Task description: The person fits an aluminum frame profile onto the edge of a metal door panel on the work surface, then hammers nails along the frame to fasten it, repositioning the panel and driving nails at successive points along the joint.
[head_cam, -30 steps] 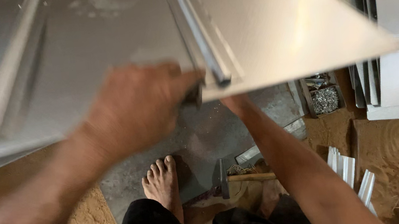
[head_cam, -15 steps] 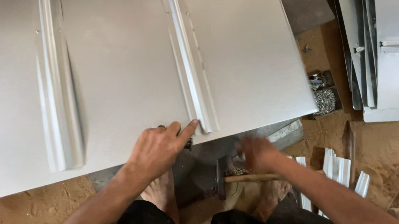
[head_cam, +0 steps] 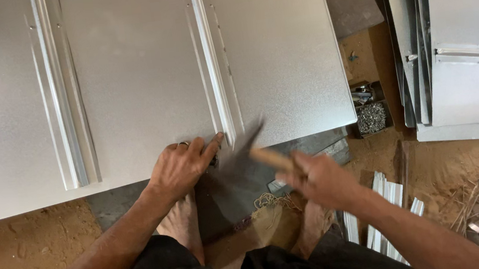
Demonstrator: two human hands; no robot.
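Left hand (head_cam: 182,165): palm down, fingers spread and extended forward, index tip furthest ahead; a ring visible on one finger. Left forearm runs back from it toward the lower left, bare. Right hand (head_cam: 322,179): closed in a fist around a wooden handle, knuckles up, blurred by motion. Right forearm extends back toward the lower right, bare. The hands sit near each other, not touching. One bare foot visible below the left hand.
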